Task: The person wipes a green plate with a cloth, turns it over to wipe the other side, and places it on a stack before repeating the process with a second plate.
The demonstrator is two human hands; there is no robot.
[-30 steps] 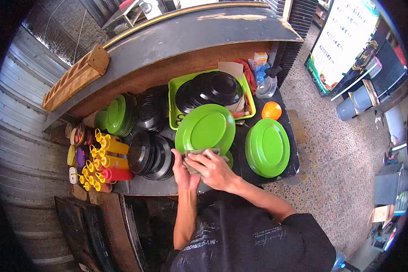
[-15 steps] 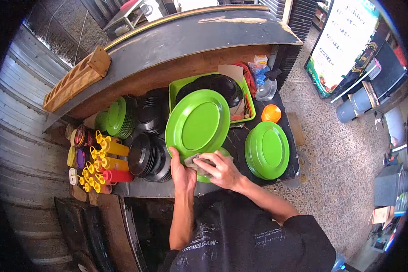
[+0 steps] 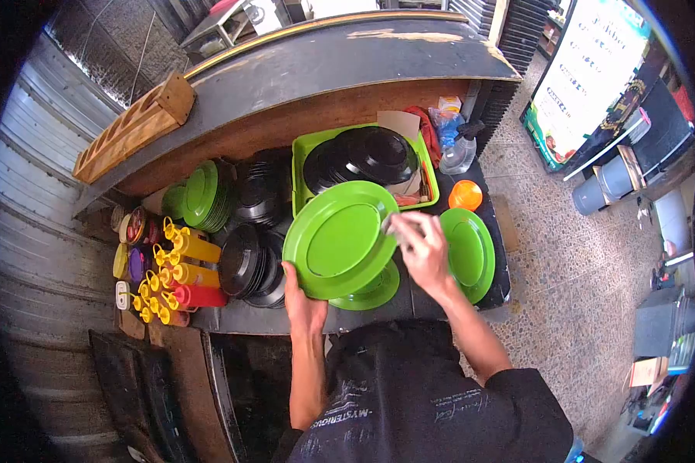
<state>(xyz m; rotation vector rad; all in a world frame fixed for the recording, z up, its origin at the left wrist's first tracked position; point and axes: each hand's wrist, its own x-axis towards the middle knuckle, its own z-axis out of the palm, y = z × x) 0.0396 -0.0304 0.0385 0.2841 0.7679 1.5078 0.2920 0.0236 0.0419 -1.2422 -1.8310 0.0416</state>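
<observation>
As my left hand (image 3: 306, 310) is gripping a plate (image 3: 340, 241), my right hand (image 3: 426, 255) is holding cloth (image 3: 388, 224) at its right rim.

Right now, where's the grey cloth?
In the head view, just right of centre, the grey cloth is in the right hand, at the right rim of the green plate held by the left hand.

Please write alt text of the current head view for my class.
A person's left hand holds up a green oval plate while the right hand holds a greyish cloth at its rim. Beyond lies a green tray of black plates.
</observation>
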